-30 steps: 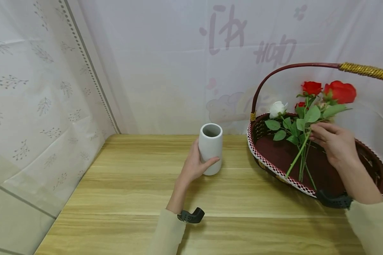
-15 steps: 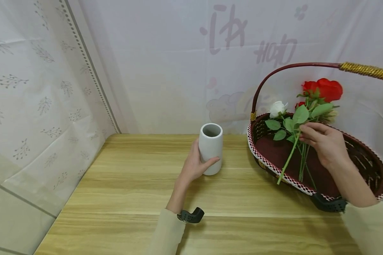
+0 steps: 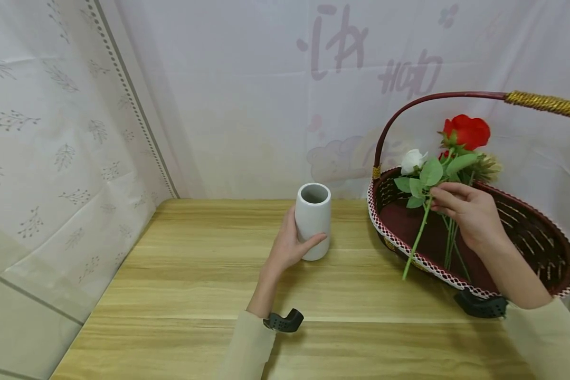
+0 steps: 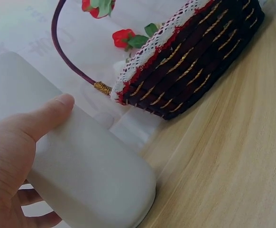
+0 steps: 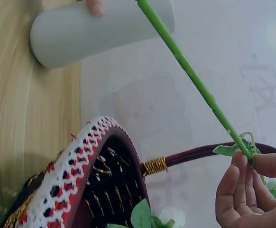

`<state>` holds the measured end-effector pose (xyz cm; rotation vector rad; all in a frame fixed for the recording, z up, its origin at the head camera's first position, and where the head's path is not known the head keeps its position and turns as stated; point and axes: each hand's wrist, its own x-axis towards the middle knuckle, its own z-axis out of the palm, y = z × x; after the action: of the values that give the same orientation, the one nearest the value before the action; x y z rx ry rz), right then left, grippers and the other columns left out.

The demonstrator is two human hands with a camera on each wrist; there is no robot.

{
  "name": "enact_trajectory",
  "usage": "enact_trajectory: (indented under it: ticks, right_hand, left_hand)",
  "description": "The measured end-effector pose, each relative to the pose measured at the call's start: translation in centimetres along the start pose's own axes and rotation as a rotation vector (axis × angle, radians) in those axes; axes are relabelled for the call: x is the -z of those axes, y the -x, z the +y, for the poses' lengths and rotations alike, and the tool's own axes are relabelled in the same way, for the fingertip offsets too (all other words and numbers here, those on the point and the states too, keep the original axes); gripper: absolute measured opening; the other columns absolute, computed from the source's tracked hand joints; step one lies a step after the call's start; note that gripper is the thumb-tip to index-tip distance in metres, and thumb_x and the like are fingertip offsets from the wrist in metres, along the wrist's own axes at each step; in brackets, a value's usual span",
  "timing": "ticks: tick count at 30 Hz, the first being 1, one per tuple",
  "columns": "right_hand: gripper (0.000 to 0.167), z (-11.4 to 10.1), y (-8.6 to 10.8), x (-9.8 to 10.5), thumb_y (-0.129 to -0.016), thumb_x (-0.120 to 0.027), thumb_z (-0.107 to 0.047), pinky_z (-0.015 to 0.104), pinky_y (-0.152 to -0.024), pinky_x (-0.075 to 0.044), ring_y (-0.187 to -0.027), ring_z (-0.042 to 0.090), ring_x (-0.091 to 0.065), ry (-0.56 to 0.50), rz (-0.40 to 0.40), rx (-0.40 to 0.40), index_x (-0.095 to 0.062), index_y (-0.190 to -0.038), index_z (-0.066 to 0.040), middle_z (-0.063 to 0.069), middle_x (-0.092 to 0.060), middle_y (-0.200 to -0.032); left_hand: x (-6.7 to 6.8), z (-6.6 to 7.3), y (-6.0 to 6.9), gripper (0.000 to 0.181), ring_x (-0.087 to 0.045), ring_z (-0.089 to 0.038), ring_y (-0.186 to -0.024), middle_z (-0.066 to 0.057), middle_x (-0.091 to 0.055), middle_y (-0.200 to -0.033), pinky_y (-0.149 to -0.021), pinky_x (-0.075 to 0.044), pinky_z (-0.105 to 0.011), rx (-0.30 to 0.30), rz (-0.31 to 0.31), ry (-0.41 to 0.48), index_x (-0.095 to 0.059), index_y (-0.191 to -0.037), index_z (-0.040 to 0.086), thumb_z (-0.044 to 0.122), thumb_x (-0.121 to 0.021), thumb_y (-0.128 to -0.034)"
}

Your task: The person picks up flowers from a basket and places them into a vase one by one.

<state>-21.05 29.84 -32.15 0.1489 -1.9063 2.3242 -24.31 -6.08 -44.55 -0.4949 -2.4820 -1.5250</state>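
— What hangs at the back?
— A pale backdrop (image 3: 228,105) with mauve lettering (image 3: 353,42) and a faint printed bear (image 3: 334,161)
— And on the left?
— A whitish curtain (image 3: 90,206), grey sprigs (image 3: 16,120) scattered over it, a dotted band (image 3: 125,85) at its edge
— What about lower down?
— A wood-grain tabletop (image 3: 185,264); on its right side stands a dark woven basket (image 3: 541,248) with a lace-trimmed rim (image 4: 166,40) and a gold-wrapped handle (image 3: 546,103), a white rose (image 3: 412,161) showing by its far edge

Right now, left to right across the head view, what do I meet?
White leaf-print fabric → bare left grip → smooth off-white cylindrical vase → white rose → large red rose → gold-wrapped section of the dark-red basket handle.
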Motion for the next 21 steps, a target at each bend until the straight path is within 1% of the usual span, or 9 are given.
enact_trajectory:
  ticks: [5,13,21]
  right_hand:
    - [0.009,0.0,0.1,-0.8,-0.094,-0.071,-0.007,0.022,-0.074,-0.057,-0.076,0.013,-0.069,0.058,-0.022,-0.012,-0.073,-0.103,-0.008,0.000,-0.072,-0.091]
    - [0.009,0.1,0.2,-1.8,-0.096,-0.068,-0.004,0.023,-0.074,-0.057,-0.078,0.014,-0.069,0.042,-0.055,-0.020,-0.073,-0.102,-0.008,0.001,-0.071,-0.092]
    - [0.009,0.2,0.0,-2.9,-0.096,-0.069,-0.006,0.023,-0.075,-0.057,-0.077,0.013,-0.069,0.092,-0.086,-0.018,-0.072,-0.104,-0.009,0.000,-0.073,-0.092]
  left_hand:
    - [0.0,0.0,0.0,0.097,-0.050,-0.023,-0.125,-0.006,-0.044,-0.143,-0.102,-0.045,-0.049,-0.002,0.000,-0.001,-0.025,-0.156,0.021,0.044,-0.084,-0.0825]
    - [0.0,0.0,0.0,0.098,-0.050,-0.025,-0.126,-0.008,-0.044,-0.144,-0.103,-0.045,-0.049,-0.007,0.000,-0.003,-0.025,-0.157,0.019,0.044,-0.084,-0.0824]
    - [0.0,0.0,0.1,0.097,-0.049,-0.024,-0.126,-0.006,-0.043,-0.144,-0.103,-0.044,-0.049,-0.001,0.001,0.009,-0.025,-0.157,0.021,0.044,-0.084,-0.0822]
